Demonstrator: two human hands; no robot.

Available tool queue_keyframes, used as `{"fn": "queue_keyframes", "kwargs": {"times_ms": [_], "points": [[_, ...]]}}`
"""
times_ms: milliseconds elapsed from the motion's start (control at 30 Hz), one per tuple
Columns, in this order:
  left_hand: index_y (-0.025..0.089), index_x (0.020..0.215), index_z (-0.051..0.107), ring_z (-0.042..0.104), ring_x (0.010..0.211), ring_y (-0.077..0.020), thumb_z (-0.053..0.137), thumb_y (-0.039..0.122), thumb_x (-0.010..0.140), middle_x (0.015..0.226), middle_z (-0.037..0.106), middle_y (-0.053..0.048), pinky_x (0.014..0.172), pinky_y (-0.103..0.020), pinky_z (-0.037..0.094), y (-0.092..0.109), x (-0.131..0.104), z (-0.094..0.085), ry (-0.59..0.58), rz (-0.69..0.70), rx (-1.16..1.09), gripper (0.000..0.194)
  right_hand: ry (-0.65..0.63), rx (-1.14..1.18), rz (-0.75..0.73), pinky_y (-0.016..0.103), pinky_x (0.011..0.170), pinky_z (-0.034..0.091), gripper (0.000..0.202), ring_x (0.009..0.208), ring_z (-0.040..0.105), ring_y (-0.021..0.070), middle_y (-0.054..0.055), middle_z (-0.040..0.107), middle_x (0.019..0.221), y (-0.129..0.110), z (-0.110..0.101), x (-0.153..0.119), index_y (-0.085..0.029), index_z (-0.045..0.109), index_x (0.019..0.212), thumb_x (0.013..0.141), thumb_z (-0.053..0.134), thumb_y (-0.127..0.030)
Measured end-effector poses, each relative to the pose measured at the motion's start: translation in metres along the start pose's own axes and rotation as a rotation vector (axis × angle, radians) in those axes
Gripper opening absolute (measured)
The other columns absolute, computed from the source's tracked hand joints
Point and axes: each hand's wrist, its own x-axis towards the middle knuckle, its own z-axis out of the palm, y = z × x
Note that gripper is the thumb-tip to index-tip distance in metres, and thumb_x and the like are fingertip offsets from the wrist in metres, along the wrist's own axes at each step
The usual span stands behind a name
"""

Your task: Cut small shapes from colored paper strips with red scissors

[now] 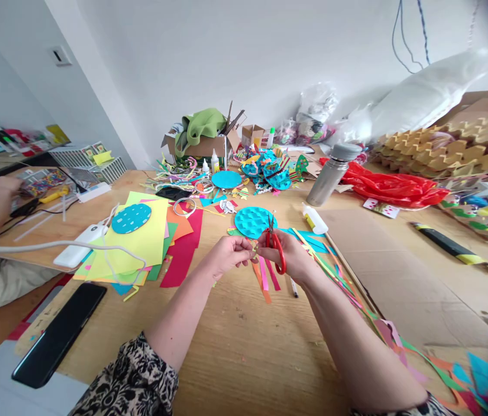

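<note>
Head view: right hand holds one pair of red-handled scissors.

Steel bottle, black phone, red plastic bag, egg trays

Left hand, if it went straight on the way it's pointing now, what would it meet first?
The left hand would probably meet the right hand first, though the exact depth between them is unclear.

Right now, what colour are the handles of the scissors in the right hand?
The scissor handles are red, showing best in the head view.
</note>
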Motion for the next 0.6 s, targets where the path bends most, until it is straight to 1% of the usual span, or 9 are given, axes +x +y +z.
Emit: {"fn": "queue_keyframes", "kwargs": {"times_ms": [133,233,333,400,533,600], "points": [[0.014,0.07,0.059,0.048,0.052,-0.007,0.07,0.028,0.063,0.061,0.059,0.0,0.048,-0.02,0.034,0.002,-0.001,0.002,0.067,0.045,0.039,0.019,0.038,-0.006,0.0,0.025,0.055,0.036,0.021,0.057,0.047,0.0122,-0.003,0.053,0.063,-0.003,0.003,-0.002,-0.018,0.052,0.072,0.06,0.065,-0.028],[0.014,0.069,0.061,0.046,0.054,-0.0069,0.072,0.029,0.061,0.062,0.057,0.001,0.049,-0.02,0.034,0.006,-0.004,0.003,0.12,0.086,0.017,0.02,0.043,0.003,-0.02,0.026,0.058,0.038,0.022,0.06,0.049,0.0129,-0.002,0.055,0.066,-0.007,0.003,-0.003,-0.018,0.053,0.072,0.062,0.067,-0.032],[0.013,0.07,0.062,0.045,0.054,-0.0067,0.074,0.03,0.059,0.062,0.056,0.001,0.049,-0.02,0.035,0.008,-0.008,0.004,0.169,0.107,-0.064,0.023,0.02,0.033,-0.023,0.026,0.059,0.039,0.024,0.061,0.05,0.0132,-0.001,0.056,0.067,-0.011,0.004,-0.005,-0.018,0.052,0.073,0.062,0.068,-0.033],[0.013,0.069,0.062,0.044,0.052,-0.0059,0.075,0.031,0.058,0.059,0.055,0.002,0.049,-0.02,0.034,0.007,-0.011,0.004,0.186,0.097,-0.14,0.025,0.008,0.044,-0.017,0.026,0.059,0.039,0.026,0.061,0.051,0.0132,-0.001,0.056,0.068,-0.012,0.005,-0.006,-0.018,0.052,0.074,0.061,0.069,-0.033],[0.013,0.07,0.062,0.044,0.048,-0.0051,0.077,0.03,0.057,0.057,0.054,0.003,0.048,-0.021,0.033,0.002,-0.016,0.006,0.184,0.056,-0.265,0.026,0.026,0.018,-0.034,0.026,0.059,0.04,0.025,0.06,0.05,0.013,-0.002,0.055,0.065,-0.013,0.008,-0.007,-0.017,0.054,0.074,0.061,0.07,-0.032],[0.013,0.069,0.062,0.045,0.048,-0.0051,0.076,0.029,0.057,0.058,0.056,0.002,0.048,-0.021,0.034,0.002,-0.018,0.009,0.19,0.066,-0.281,0.025,0.031,0.01,-0.047,0.026,0.058,0.039,0.024,0.059,0.05,0.0128,-0.003,0.054,0.064,-0.012,0.009,-0.008,-0.017,0.055,0.074,0.062,0.07,-0.033]]}}
